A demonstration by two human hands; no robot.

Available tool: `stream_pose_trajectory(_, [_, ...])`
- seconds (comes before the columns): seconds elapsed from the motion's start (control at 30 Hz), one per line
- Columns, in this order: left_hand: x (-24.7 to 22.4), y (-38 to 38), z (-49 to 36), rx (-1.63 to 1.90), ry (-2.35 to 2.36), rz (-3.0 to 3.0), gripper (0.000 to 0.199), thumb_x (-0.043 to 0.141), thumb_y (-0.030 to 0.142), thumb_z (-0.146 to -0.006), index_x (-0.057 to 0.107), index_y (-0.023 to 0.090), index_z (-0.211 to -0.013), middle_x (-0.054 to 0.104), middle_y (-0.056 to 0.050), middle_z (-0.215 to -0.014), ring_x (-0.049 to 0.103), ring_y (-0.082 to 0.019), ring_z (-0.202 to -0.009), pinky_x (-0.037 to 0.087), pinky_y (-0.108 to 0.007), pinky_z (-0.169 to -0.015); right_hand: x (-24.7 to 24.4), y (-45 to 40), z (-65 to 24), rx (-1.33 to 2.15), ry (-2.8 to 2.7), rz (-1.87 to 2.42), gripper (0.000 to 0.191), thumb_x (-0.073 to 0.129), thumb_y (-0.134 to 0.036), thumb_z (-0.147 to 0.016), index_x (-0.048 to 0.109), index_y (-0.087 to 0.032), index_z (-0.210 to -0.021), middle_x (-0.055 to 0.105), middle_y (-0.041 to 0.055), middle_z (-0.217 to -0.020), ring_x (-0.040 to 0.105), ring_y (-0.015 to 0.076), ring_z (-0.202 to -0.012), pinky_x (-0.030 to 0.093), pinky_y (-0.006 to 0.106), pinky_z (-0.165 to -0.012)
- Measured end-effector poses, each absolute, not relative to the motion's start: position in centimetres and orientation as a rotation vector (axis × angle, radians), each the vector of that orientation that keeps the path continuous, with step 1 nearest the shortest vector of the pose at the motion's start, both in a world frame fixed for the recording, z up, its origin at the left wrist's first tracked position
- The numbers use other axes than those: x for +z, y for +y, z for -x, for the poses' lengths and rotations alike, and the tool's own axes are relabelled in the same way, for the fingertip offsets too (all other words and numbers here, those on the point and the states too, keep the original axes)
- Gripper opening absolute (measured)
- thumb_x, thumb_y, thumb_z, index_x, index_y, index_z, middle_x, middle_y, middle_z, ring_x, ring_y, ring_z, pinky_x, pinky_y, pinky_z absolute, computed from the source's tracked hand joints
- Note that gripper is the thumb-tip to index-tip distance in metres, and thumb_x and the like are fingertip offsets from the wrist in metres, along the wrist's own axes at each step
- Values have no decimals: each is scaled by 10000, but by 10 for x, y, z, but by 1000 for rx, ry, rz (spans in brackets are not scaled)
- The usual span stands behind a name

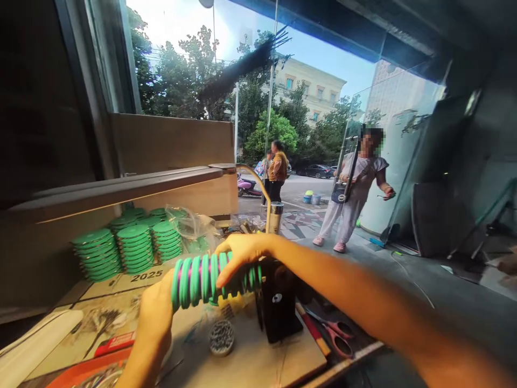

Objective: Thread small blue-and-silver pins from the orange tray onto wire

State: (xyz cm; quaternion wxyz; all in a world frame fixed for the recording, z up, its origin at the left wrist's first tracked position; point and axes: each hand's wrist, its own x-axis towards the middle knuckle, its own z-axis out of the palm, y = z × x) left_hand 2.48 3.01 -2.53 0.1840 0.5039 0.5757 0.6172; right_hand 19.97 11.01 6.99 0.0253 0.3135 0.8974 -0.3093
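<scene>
A horizontal row of green ringed spools [198, 280], with purple bands between the rings, is held above the workbench. My left hand [155, 302] closes on the left end of the row. Over the top and near side of its right part, my right hand [238, 256] is wrapped with the thumb in front. The right end of the row lies against a black upright block [278, 302] with a small white logo. Below the spools, a round tub of small metal pieces [221, 338] stands on the board. Part of the left fingers is hidden.
Stacks of green spools [135, 248] stand at the back left beside a clear plastic bag [194, 223]. Red-handled scissors [339, 334] lie at the right edge. An orange tray [76, 374] is at the front left. A person [355, 188] stands by the glass door.
</scene>
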Motion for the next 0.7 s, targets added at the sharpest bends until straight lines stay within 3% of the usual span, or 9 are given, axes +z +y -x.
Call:
stream_pose_trajectory(0.13, [-34,28,-21,1703,1610,-1403,375,411,469,-770,388,208,-503,380,22,-484,306,-124,-496,282,-235,-421,56,99,-201,-837,2893,-1024,660,703,-535,-550,563,-201,-1102,628,39,-968,599,151,-787,473,276,-682])
stream_pose_trajectory(0.2, [-36,26,-19,1697,1600,-1402,383,426,463,-776,379,207,-495,361,26,-481,282,-119,-489,242,-234,-406,39,86,-203,-297,3179,-1109,734,739,-536,-501,544,-220,-1135,601,50,-1035,567,201,-908,451,336,-787])
stream_pose_trajectory(0.3, [-35,24,-20,1709,1540,-1406,386,449,437,-775,388,202,-475,363,34,-453,296,-113,-469,255,-233,-416,10,70,-205,443,3407,-1128,667,674,-443,-621,495,-182,-1208,566,95,-1077,518,232,-976,413,365,-831])
stream_pose_trajectory(0.4, [-34,26,-27,1751,1440,-1387,368,440,400,-779,419,198,-473,391,39,-425,343,-110,-440,298,-232,-431,-7,66,-206,784,3454,-1091,614,609,-422,-690,489,-154,-1229,557,124,-1070,513,219,-930,398,344,-793])
stream_pose_trajectory(0.5, [-36,31,-32,1800,1354,-1349,380,417,390,-790,426,195,-464,411,40,-408,359,-103,-408,294,-231,-411,0,70,-206,628,3434,-1062,669,654,-463,-626,505,-158,-1203,570,103,-1034,515,217,-925,406,332,-788])
stream_pose_trajectory(0.63, [-39,35,-34,1847,1339,-1278,382,437,393,-798,405,195,-472,357,69,-391,315,-80,-368,258,-218,-387,30,80,-206,57,3337,-1057,715,732,-499,-523,539,-195,-1141,586,52,-1056,538,200,-966,424,335,-859])
stream_pose_trajectory(0.7, [-38,35,-34,1852,1354,-1253,394,442,410,-809,392,196,-482,344,80,-387,317,-75,-355,258,-214,-387,43,88,-205,-278,3206,-1104,717,749,-524,-489,560,-219,-1109,603,34,-1032,562,180,-913,444,327,-824])
